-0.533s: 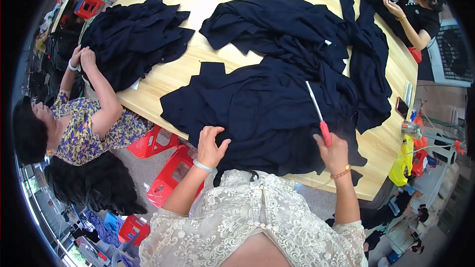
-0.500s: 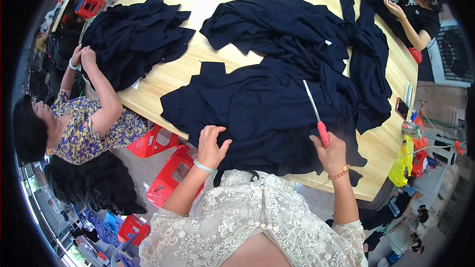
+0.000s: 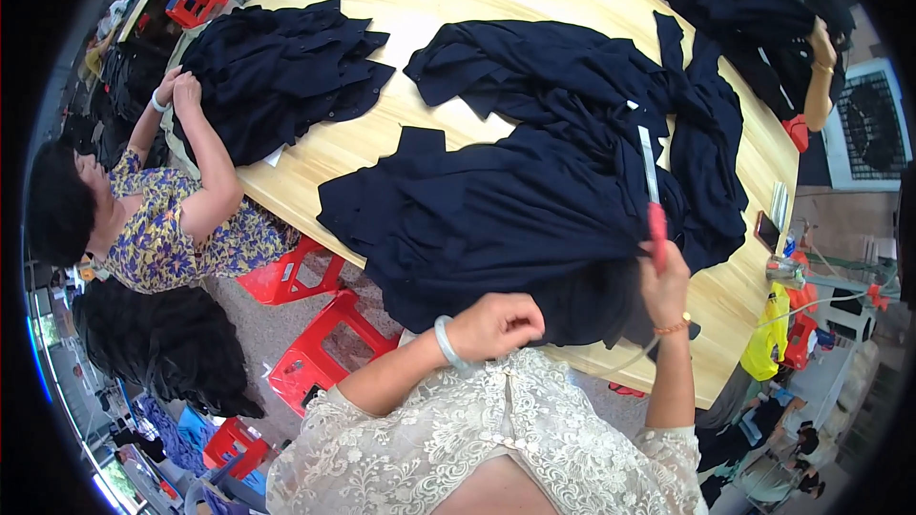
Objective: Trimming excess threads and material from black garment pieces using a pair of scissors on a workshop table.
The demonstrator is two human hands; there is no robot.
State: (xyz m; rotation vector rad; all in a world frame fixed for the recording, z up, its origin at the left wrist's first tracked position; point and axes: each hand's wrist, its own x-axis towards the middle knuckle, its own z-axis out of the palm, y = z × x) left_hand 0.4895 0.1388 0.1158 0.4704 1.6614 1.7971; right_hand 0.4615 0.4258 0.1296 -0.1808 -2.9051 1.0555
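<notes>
While the dark navy garment [image 3: 477,219] lies spread and rumpled on the near side of the wooden worktop [image 3: 320,157], work on it looks under way rather than complete: it is neither folded nor stacked, and its folds draw toward the right hand [image 3: 665,281]. That hand is closed around a red-handled tool [image 3: 655,212], its pale blade pointing away from the person, and it may also have a pinch of the cloth; the blur there leaves this unsure. The left hand [image 3: 496,327] is half curled over the garment's near edge, thumb close to the fingers, and whether it grips anything cannot be told. Beyond, a second dark garment [image 3: 544,52] lies in loose folds, as unfolded as the first; nothing shows whether it is finished or waiting. At left, a co-worker's hands [image 3: 179,91] touch a dark buttoned garment [image 3: 277,76].
</notes>
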